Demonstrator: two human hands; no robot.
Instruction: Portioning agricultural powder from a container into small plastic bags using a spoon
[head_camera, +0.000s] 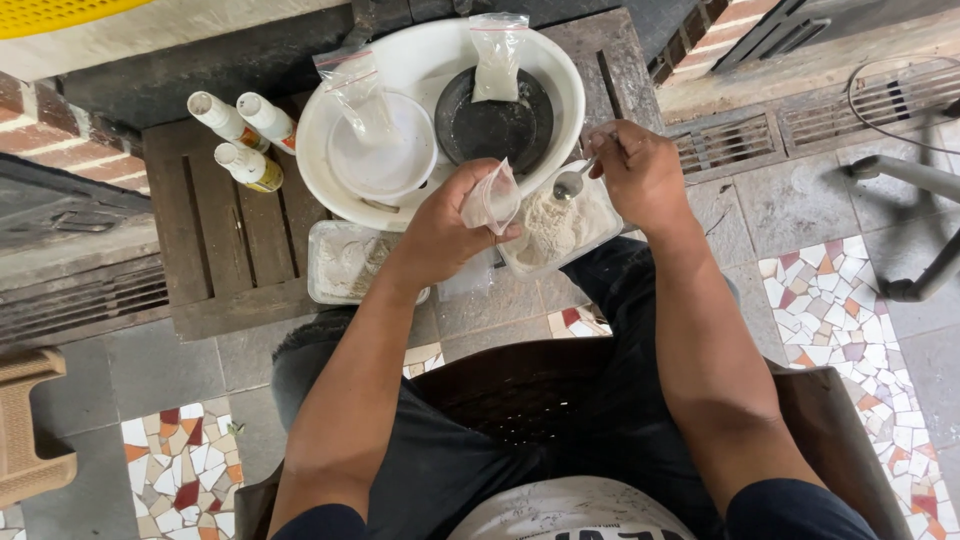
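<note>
The left hand pinches a small clear bag in its grip, just left of the powder tray. The right hand pinches a spoon, its bowl above the tray, just beside the bag.

A small clear plastic bag sits pinched in the left hand; a metal spoon, bowl down, hangs from the right hand.

Clear bag in left hand; silver spoon in right hand; white powder below; white basin, black dish beyond.
</note>
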